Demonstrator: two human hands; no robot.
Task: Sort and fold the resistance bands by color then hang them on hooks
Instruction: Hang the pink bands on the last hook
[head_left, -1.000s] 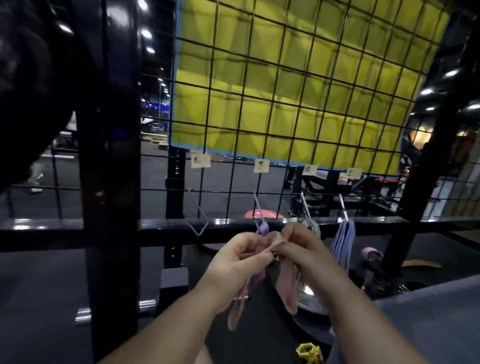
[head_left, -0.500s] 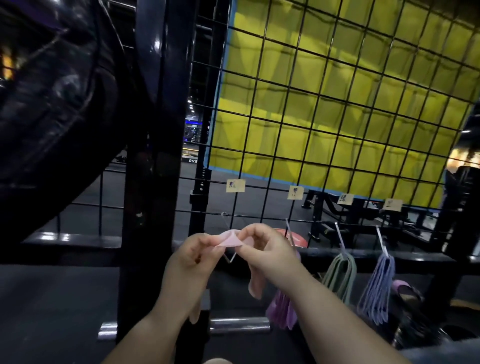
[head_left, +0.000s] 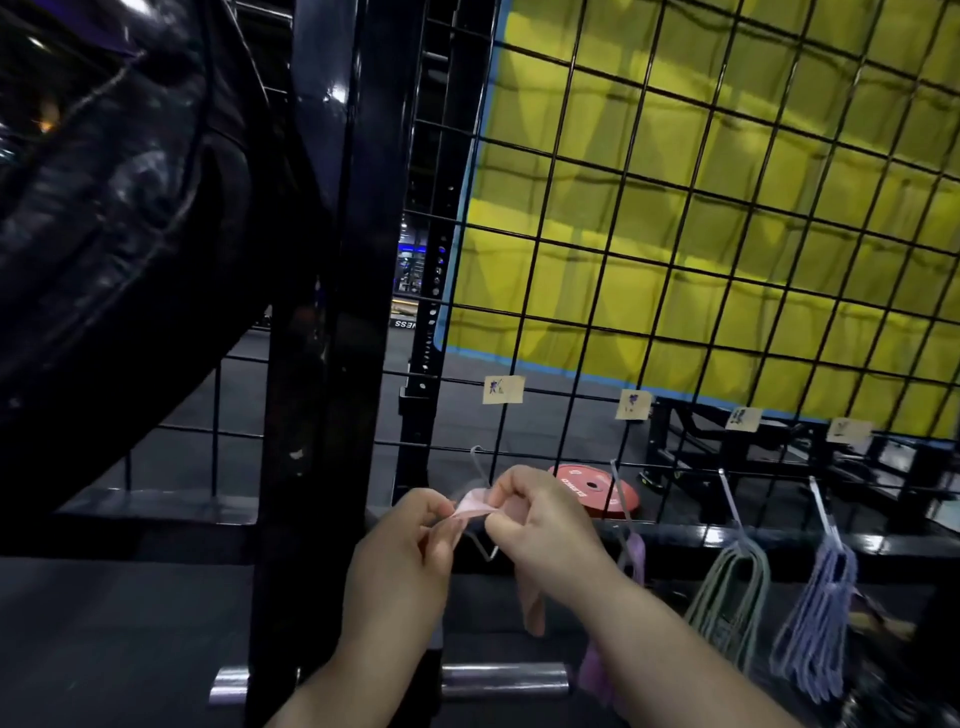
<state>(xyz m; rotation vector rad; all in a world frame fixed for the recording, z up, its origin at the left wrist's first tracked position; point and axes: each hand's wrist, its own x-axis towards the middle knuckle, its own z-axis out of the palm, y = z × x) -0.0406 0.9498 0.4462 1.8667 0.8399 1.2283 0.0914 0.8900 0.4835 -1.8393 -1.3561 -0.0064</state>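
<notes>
You pinch the pink band (head_left: 471, 508) between both hands: left hand (head_left: 410, 551) and right hand (head_left: 540, 525) are each clamped on its top fold, and its tail hangs below your right palm. It sits just in front of the empty hook (head_left: 477, 464) near the wire grid's (head_left: 571, 312) lower left corner. A second ago you held it one hook rightward, before the purple band (head_left: 636, 556). Green bands (head_left: 732, 587) and lavender bands (head_left: 826, 603) hang farther right.
</notes>
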